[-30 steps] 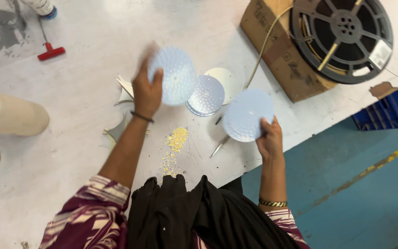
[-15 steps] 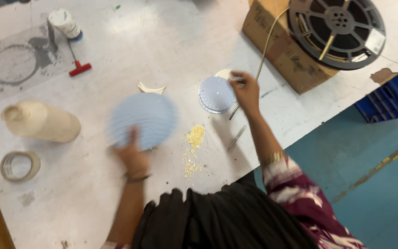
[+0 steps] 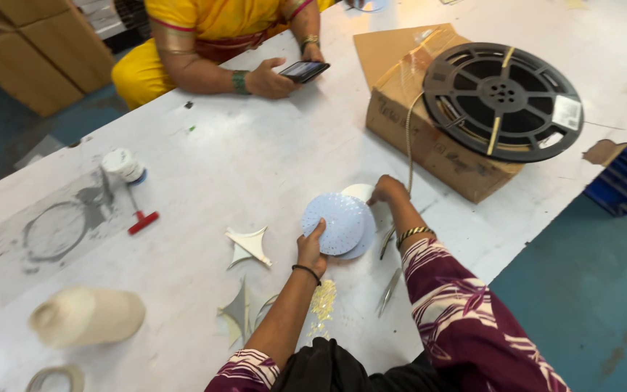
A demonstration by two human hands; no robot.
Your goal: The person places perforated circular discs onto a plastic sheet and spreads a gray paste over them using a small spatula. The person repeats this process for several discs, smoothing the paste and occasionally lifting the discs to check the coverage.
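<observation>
head view: left hand (image 3: pixel 312 250) pinches the near edge of a pale blue dotted disc (image 3: pixel 334 223), on top of a small disc stack on the white counter (image 3: pixel 255 160). right hand (image 3: pixel 388 190) curled at the stack's far edge, probably gripping a disc, view unclear. tweezers (image 3: pixel 388 292) and yellow bits (image 3: pixel 322 301) just beside.

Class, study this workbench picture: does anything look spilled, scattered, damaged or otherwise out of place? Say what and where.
A patch of small yellow bits lies loose on the white table beside the left hand, like a spill. Pointed offcuts lie scattered to their left. The table's right edge is chipped, showing brown.
</observation>
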